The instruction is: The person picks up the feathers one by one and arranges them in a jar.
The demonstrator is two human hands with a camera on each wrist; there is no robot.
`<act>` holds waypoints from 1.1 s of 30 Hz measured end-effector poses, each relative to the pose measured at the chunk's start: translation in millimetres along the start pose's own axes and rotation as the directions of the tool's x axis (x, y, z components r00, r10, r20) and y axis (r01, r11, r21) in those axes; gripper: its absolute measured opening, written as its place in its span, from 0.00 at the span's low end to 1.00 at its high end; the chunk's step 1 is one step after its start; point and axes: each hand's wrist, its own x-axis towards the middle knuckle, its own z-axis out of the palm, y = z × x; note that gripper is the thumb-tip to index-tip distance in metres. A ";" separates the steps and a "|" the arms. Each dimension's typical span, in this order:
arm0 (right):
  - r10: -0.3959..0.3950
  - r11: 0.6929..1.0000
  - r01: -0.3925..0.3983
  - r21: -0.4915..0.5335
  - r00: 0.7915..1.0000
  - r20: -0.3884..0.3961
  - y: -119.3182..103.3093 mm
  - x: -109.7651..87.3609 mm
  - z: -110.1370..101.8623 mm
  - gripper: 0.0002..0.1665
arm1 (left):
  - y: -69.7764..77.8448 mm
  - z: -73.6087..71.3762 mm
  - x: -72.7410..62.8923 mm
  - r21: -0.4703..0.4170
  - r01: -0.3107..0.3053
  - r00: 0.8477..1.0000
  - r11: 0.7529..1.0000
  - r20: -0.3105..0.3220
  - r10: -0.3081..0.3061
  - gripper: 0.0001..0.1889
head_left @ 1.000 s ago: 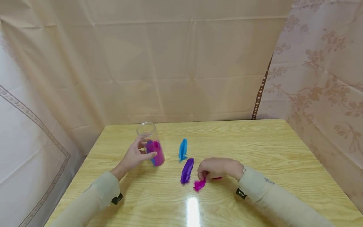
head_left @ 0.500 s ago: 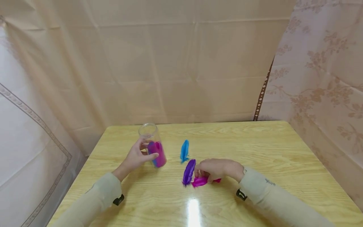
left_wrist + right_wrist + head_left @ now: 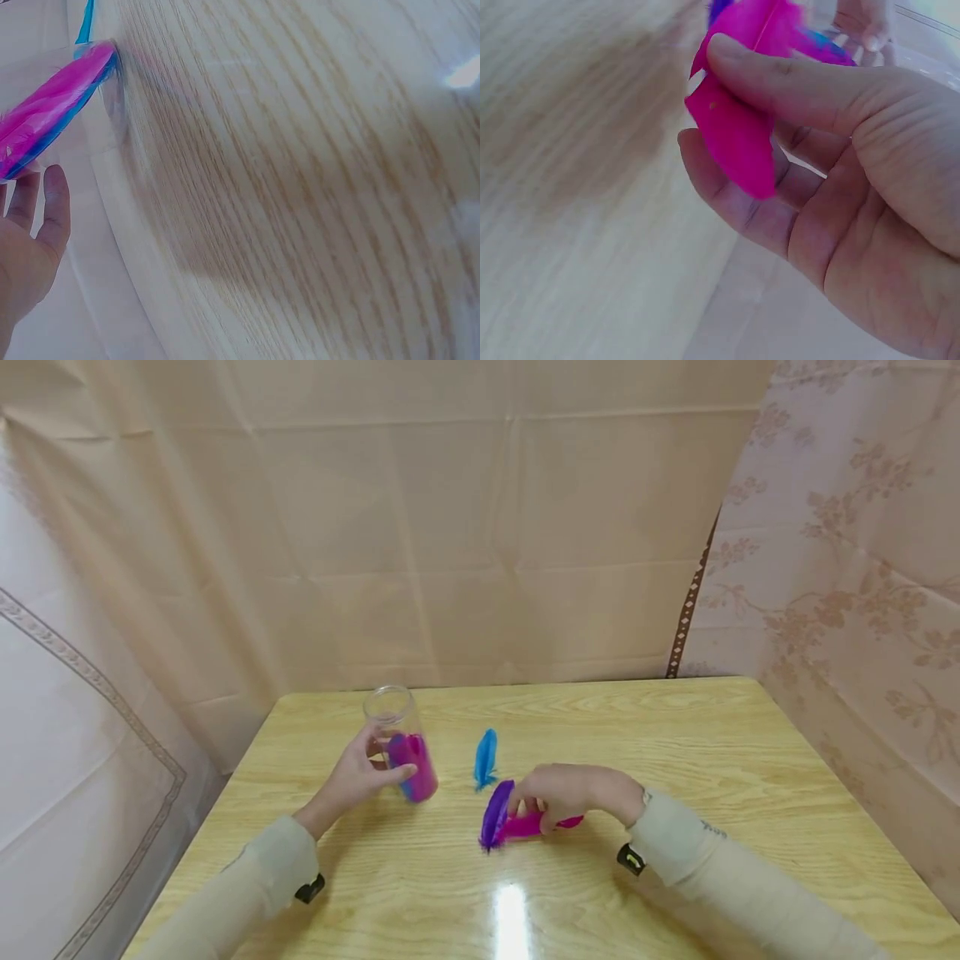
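My left hand (image 3: 356, 779) holds a clear jar (image 3: 402, 718), thumb on the near side and fingers around the far side. Inside the jar stand pink and blue feathers (image 3: 414, 762); the left wrist view shows the pink feather (image 3: 64, 94) against the clear wall. On the right, my right hand (image 3: 567, 789) pinches a magenta feather (image 3: 522, 826) between thumb and fingers. The right wrist view shows the thumb pressed across this magenta feather (image 3: 739, 142), its tip bent out below. Its fluffy end overlaps a purple feather (image 3: 496, 814) in the head view.
A blue feather (image 3: 486, 757) lies beyond the purple one, between the two hands. Everything is on a light wood-grain table (image 3: 637, 727). Beige cloth (image 3: 480, 527) hangs behind its back edge, with patterned cloth (image 3: 862, 568) along the right side.
My right hand has risen slightly and shifted the magenta feather, whose fluffy end has swung from pointing down-left to nearly level, up against the purple feather. The left hand keeps holding the jar in place.
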 end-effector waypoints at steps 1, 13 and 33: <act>-0.020 1.000 0.020 0.000 1.000 -0.007 -0.1 0.2 -2.5 0.21 | -0.3 0.1 -0.7 0.001 0.003 1.000 1.000 -0.001 -0.003 0.40; -0.275 0.860 0.322 0.397 0.946 -0.171 -6.5 20.2 -30.3 0.03 | -1.8 1.0 0.8 0.004 -0.011 1.000 1.000 -0.004 0.011 0.38; -0.127 0.777 0.313 0.546 0.928 -0.351 -24.8 34.3 -45.3 0.08 | -0.7 1.6 -2.7 0.009 0.040 0.999 0.999 -0.010 -0.040 0.36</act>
